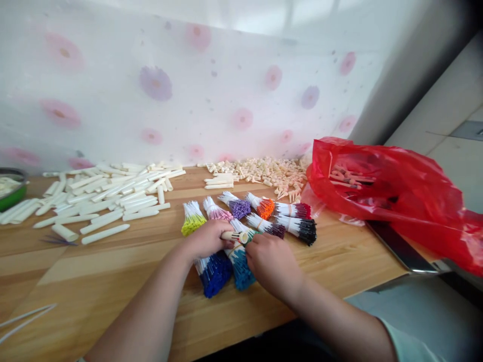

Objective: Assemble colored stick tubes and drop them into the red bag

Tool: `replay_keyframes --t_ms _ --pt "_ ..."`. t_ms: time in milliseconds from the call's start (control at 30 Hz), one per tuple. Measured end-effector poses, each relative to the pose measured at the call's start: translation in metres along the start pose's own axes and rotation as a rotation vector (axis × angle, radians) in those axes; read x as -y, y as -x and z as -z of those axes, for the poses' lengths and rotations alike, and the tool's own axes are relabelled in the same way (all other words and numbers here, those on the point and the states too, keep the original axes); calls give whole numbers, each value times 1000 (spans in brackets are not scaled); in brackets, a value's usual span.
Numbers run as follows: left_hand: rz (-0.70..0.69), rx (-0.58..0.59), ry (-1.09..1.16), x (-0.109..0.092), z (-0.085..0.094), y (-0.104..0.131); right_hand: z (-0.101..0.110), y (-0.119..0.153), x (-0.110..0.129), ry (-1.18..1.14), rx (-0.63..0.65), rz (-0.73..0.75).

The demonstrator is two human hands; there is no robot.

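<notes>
My left hand (pixel 207 240) is closed on a short cream pen barrel (pixel 234 236) with dark slots, its open round end turned toward my right hand. The fingers of my right hand (pixel 272 261) are pinched together beside that end, over a green-tipped bundle of pen refills (pixel 240 227); what they hold is hidden. Below and between the hands lie a teal refill bundle (pixel 241 266) and a dark blue refill bundle (pixel 214 275). Around them are more white-stemmed bundles, among them yellow (pixel 193 218), purple (pixel 237 205), orange (pixel 263 206) and black (pixel 300 229).
Many cream pen tubes (pixel 113 198) are heaped at the left. Small slotted pen parts (pixel 264 171) are piled at the back. A red plastic bag (pixel 392 186) with similar parts stands at right, beside a dark flat device (pixel 400 246). A green bowl (pixel 15 201) sits far left.
</notes>
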State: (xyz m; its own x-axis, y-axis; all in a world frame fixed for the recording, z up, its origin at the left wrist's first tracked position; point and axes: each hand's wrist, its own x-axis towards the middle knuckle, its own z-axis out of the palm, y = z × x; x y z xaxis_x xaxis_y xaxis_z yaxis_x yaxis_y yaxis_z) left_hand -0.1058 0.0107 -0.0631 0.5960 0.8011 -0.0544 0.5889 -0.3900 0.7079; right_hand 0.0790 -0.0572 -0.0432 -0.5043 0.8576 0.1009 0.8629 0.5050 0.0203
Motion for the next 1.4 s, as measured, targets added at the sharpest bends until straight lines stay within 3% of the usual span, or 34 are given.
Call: replay_keyframes --t_ms 367,633,733,800,833,900,1000,1100,1167,1300,1400 --pt "88 -20 17 0 -1 -2 8 12 -9 36 8 -56" --pt "125 -44 16 1 -1 -4 27 47 -46 4 -62 -141" --pt "153 -134 22 -7 1 -1 33 52 -63 -33 -105 -179" --pt "158 -278 35 -19 2 3 34 46 -66 -73 -130 -172" --pt "147 -358 45 -26 2 5 33 41 -65 -89 -139 -155" --pt "-13 -509 99 -39 1 10 31 26 -59 -106 -145 -94" --pt "-208 -425 57 -49 -2 15 34 2 -47 -150 -163 23" --pt "-218 -376 28 -46 -3 15 42 -19 -41 -317 -196 126" --pt "-180 -414 87 -42 -2 14 46 -30 -40 -510 -211 149" --pt "-70 -545 290 -42 0 14 35 -46 -39 -1123 -250 109" --pt "-38 -575 385 -46 1 15 18 -51 -38 -1550 -252 125"
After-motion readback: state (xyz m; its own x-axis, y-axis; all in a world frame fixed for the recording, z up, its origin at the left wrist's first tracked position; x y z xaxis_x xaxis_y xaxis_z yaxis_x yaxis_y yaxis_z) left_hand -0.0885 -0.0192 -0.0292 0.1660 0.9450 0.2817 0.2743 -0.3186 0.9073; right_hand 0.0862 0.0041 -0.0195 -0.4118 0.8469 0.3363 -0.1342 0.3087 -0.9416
